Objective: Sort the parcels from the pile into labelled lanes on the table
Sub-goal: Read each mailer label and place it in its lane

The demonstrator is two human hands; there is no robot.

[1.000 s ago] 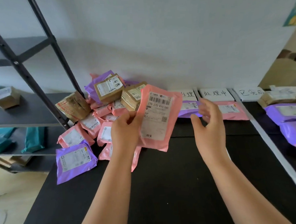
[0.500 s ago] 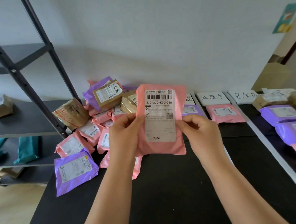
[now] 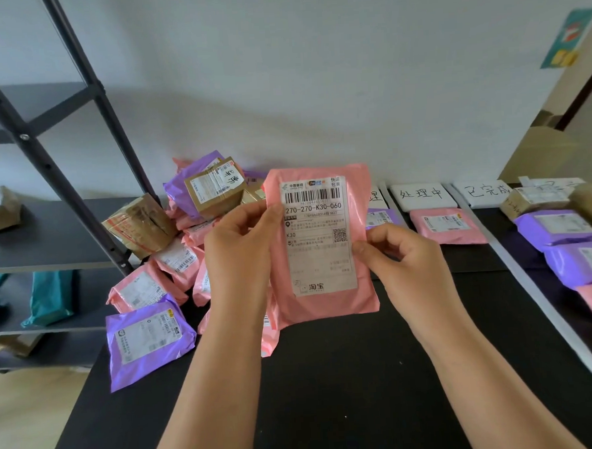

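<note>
Nearest: bare black table (image 3: 331,394). Above it both forearms are up and the parcel (image 3: 323,250) is held upright in the air, label side facing the person.

Left hand (image 3: 241,247) grasps the parcel's left edge, thumb on the front, fingers behind. Right hand (image 3: 403,263) pinches the right edge, thumb at the label margin, other fingers curled. Looks like a label check, lane not yet chosen.

Left of the parcel: pile (image 3: 173,261), roughly a dozen pink and purple bags plus a few brown boxes. Further left of the parcel, off the table: rack (image 3: 48,234) holding teal bags and a box.

Right of the parcel and beyond it: lanes split by white strips (image 3: 531,297).
- First lane, half hidden behind the parcel: one purple bag (image 3: 381,218).
- Next lane: one pink bag (image 3: 445,225).
- Far right of the parcel: batch (image 3: 559,227) of purple and pink bags plus boxes. It's blurred, so I can't tell the lane split there.

Behind the parcel, along the wall: handwritten lane cards (image 3: 421,195), the first one partly covered.

Progress, my estimate: well under half. A handful are placed and the pile holds the bulk. The parcel in hand goes next, once the lane is picked.
</note>
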